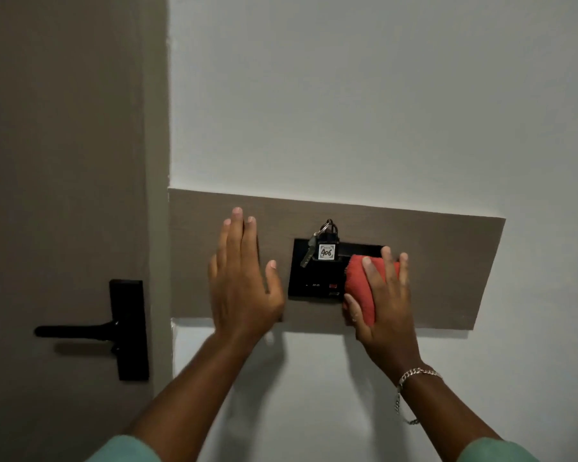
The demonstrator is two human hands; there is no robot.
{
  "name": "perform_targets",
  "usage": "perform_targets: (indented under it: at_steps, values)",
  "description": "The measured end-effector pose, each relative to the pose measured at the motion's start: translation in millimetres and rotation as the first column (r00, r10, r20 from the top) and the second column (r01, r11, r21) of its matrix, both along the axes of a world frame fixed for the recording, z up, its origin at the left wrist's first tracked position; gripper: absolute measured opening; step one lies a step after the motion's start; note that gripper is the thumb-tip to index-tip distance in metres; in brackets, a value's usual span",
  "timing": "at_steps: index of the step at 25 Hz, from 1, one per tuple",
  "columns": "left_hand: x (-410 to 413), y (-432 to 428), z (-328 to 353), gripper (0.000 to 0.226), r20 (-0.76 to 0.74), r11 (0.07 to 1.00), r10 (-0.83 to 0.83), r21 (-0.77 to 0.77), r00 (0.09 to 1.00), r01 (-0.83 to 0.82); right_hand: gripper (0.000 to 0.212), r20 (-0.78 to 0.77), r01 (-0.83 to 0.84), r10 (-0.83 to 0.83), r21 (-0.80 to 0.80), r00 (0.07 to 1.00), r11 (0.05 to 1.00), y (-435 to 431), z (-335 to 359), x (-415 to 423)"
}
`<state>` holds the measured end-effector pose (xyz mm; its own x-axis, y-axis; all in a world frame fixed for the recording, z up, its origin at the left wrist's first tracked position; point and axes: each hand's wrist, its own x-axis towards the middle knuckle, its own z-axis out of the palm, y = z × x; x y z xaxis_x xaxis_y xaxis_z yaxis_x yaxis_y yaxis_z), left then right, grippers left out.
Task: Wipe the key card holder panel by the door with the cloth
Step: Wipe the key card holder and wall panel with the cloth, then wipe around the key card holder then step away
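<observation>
The right hand (382, 295) presses the red cloth (359, 288) flat onto the black card holder (309, 271) at its three o'clock edge, while the left hand (244, 278), fingers spread and empty, braces on the brown panel (447, 261) at nine o'clock, seemingly for steadiness.

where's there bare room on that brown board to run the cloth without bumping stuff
Free: the brown board to the right of the right hand and cloth, out to its right edge, and the strip above the black holder. Crowded: the holder's middle, where keys and tag hang; the left hand covers the board's left part.
</observation>
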<state>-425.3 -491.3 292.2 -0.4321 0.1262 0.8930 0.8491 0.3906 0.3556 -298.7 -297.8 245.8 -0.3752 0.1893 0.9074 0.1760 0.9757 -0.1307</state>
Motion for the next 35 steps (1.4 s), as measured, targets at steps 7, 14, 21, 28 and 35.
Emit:
perform_targets:
  at_steps: [7,14,21,28,35]
  values:
    - [98,46,-48,0.046,0.705,0.74,-0.632,0.424,0.323,0.523,0.069,-0.261,-0.299,0.194,-0.464,0.946,0.834,-31,-27,33]
    - [158,126,-81,0.029,0.779,0.52,-0.607,0.54,-0.158,0.662,0.105,-0.038,-0.3,0.353,-0.616,0.935,0.728,20,-66,139]
    - [267,255,-142,0.024,0.724,0.497,-0.598,0.672,-0.344,0.55,0.057,-0.331,-0.321,-0.061,-0.938,0.942,0.129,121,-124,260]
    - [402,386,-244,0.028,0.805,0.534,-0.375,0.593,-0.46,0.603,0.025,-0.119,-0.035,-0.448,-0.981,0.886,0.193,240,-201,397]
    - [486,457,-319,0.059,0.721,0.494,-0.219,0.663,-0.657,0.562,0.029,0.16,0.308,-0.627,-0.942,0.762,0.135,329,-289,492]
